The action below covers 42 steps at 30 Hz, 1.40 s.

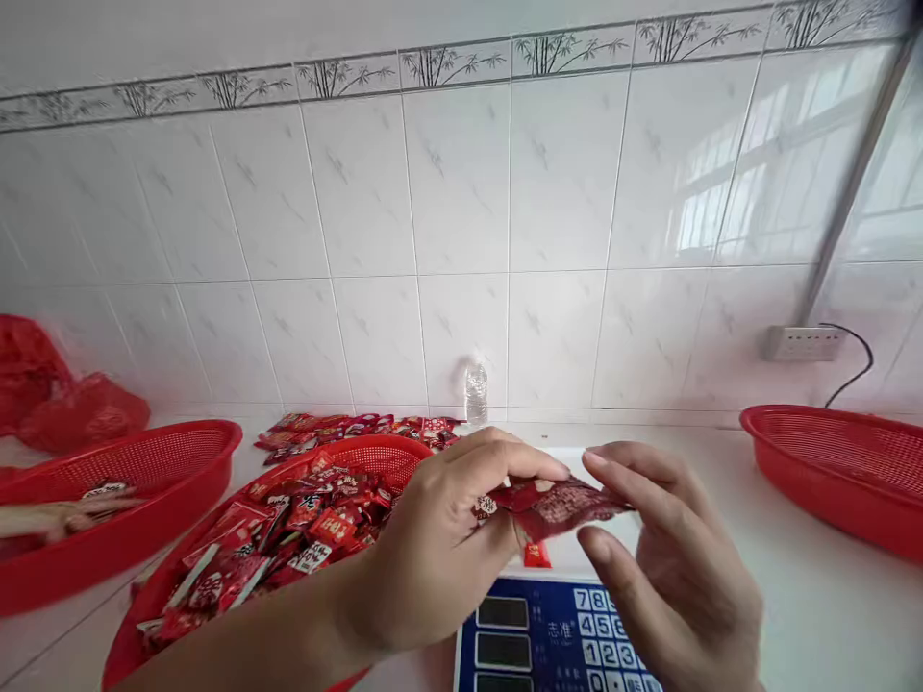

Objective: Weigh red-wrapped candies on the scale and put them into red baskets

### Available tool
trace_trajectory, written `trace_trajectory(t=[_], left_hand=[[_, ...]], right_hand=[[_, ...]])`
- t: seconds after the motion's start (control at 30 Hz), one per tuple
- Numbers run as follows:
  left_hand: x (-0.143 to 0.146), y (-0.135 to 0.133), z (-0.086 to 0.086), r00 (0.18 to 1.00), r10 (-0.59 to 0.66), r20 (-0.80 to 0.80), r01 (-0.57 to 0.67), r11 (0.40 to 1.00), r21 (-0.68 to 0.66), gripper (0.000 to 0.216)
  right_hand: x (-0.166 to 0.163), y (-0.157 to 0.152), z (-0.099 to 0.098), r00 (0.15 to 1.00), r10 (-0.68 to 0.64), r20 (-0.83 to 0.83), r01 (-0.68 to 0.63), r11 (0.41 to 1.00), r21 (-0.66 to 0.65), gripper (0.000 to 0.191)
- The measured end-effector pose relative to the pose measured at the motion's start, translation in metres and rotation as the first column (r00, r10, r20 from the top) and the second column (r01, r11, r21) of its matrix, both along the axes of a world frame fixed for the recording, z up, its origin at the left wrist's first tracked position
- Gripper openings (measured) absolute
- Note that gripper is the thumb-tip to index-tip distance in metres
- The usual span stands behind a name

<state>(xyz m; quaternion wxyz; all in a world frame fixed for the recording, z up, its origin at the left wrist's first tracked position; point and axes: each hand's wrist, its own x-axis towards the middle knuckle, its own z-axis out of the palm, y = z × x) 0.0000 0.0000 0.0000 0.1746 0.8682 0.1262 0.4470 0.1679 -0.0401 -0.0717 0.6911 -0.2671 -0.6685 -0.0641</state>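
My left hand (443,548) and my right hand (670,567) together pinch a small dark red packet (559,505) above the white pan of an electronic scale (548,630). Left thumb and forefinger grip the packet's left end, right fingers its right end. A small red wrapped candy (536,555) lies on the scale pan just below the packet. Under my left forearm stands a red mesh basket (375,452) heaped with several red wrapped candies (303,529).
A second red basket (144,481) with a few items stands at the left, a third red basket (836,471) at the right. Loose red packets (361,428) and a small clear bottle (476,392) sit by the tiled wall. Red bags (64,404) lie far left. A socket strip (800,343) hangs on the wall.
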Motion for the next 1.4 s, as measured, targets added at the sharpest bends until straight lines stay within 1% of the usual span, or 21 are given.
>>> trace_trajectory(t=[0.1, 0.17, 0.2, 0.27, 0.33, 0.4, 0.5, 0.57, 0.6, 0.67, 0.77, 0.87, 1.0, 1.1, 1.17, 1.2, 1.33, 1.4], left_hand=[[-0.001, -0.005, -0.001, 0.997, 0.002, -0.071, -0.003, 1.000, -0.015, 0.012], [-0.002, -0.008, 0.000, 0.990, -0.016, -0.140, 0.009, 0.999, -0.050, 0.008], [-0.002, -0.009, 0.001, 0.984, -0.026, -0.177, 0.013, 0.997, -0.077, 0.006], [-0.004, -0.011, 0.004, 0.968, -0.042, -0.246, 0.007, 0.990, -0.140, 0.006], [-0.004, -0.011, 0.007, 0.947, -0.084, -0.312, 0.012, 0.974, -0.224, 0.013], [-0.003, -0.011, 0.010, 0.921, -0.181, -0.346, 0.066, 0.946, -0.318, 0.016], [0.000, -0.011, 0.013, 0.872, -0.347, -0.346, 0.178, 0.883, -0.435, 0.009], [0.003, -0.012, 0.014, 0.851, -0.406, -0.334, 0.222, 0.853, -0.472, 0.007], [0.004, -0.013, 0.014, 0.849, -0.417, -0.324, 0.235, 0.847, -0.477, 0.007], [0.005, -0.012, 0.014, 0.856, -0.418, -0.304, 0.246, 0.847, -0.471, 0.007], [0.005, -0.011, 0.012, 0.862, -0.401, -0.310, 0.227, 0.852, -0.471, 0.011], [0.003, -0.010, 0.012, 0.864, -0.386, -0.325, 0.195, 0.850, -0.490, 0.014], [0.001, -0.010, 0.013, 0.843, -0.357, -0.402, 0.116, 0.850, -0.514, 0.016], [0.000, -0.009, 0.013, 0.822, -0.315, -0.474, 0.035, 0.860, -0.509, 0.017], [0.000, -0.009, 0.011, 0.825, -0.308, -0.474, 0.015, 0.850, -0.526, 0.016], [0.000, -0.008, 0.010, 0.831, -0.312, -0.460, 0.016, 0.840, -0.542, 0.016], [0.001, -0.008, 0.005, 0.847, -0.346, -0.403, 0.045, 0.802, -0.595, 0.015], [0.000, -0.009, 0.005, 0.858, -0.345, -0.381, 0.061, 0.804, -0.591, 0.014]], right_hand=[[-0.003, 0.001, 0.004, 0.999, -0.033, 0.029, 0.033, 0.999, -0.005, 0.026], [-0.003, 0.001, 0.007, 0.999, -0.030, 0.039, 0.033, 0.998, -0.057, 0.011], [-0.003, 0.000, 0.008, 0.999, -0.020, 0.043, 0.024, 0.995, -0.101, 0.011], [-0.001, -0.002, 0.011, 0.998, 0.030, 0.063, -0.016, 0.979, -0.205, 0.022], [0.001, -0.006, 0.015, 0.988, 0.110, 0.111, -0.074, 0.956, -0.284, 0.028], [0.001, -0.011, 0.018, 0.971, 0.197, 0.135, -0.147, 0.939, -0.311, 0.029], [-0.001, -0.014, 0.021, 0.943, 0.322, 0.080, -0.287, 0.911, -0.295, 0.026], [-0.004, -0.015, 0.023, 0.923, 0.381, 0.047, -0.347, 0.881, -0.323, 0.028], [-0.005, -0.015, 0.024, 0.919, 0.393, 0.039, -0.357, 0.870, -0.341, 0.031], [-0.008, -0.014, 0.026, 0.920, 0.391, 0.042, -0.349, 0.860, -0.373, 0.034], [-0.008, -0.013, 0.026, 0.919, 0.391, 0.043, -0.346, 0.856, -0.384, 0.032], [-0.005, -0.012, 0.021, 0.907, 0.421, 0.016, -0.372, 0.819, -0.437, 0.032], [-0.002, -0.009, 0.014, 0.917, 0.379, -0.126, -0.392, 0.801, -0.453, 0.032], [-0.003, -0.008, 0.011, 0.900, 0.370, -0.231, -0.435, 0.794, -0.423, 0.029], [-0.003, -0.009, 0.011, 0.887, 0.374, -0.271, -0.459, 0.782, -0.422, 0.029], [-0.003, -0.009, 0.010, 0.874, 0.387, -0.293, -0.483, 0.762, -0.431, 0.029], [-0.001, -0.011, 0.008, 0.787, 0.464, -0.407, -0.616, 0.634, -0.468, 0.028], [0.002, -0.011, 0.007, 0.765, 0.481, -0.429, -0.643, 0.610, -0.463, 0.019]])
